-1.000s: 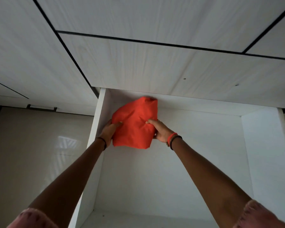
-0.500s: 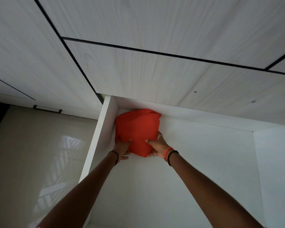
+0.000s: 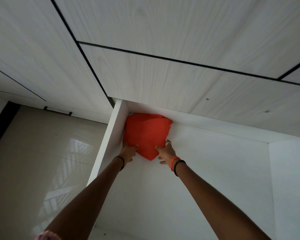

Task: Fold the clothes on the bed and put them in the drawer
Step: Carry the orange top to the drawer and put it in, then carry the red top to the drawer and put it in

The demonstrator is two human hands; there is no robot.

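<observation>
A pink sleeve [image 3: 47, 236] edges the near corner. Both forearms reach into the open white drawer [image 3: 109, 141]. The left hand [image 3: 128, 151] and right hand [image 3: 167, 151] each pinch a near edge of the folded red cloth [image 3: 146, 133], thumbs on top; the fingers beneath are hard to see. The cloth lies in the drawer's far left corner, touching its left wall. Beyond are pale wood-grain cabinet fronts [image 3: 163, 80].
</observation>
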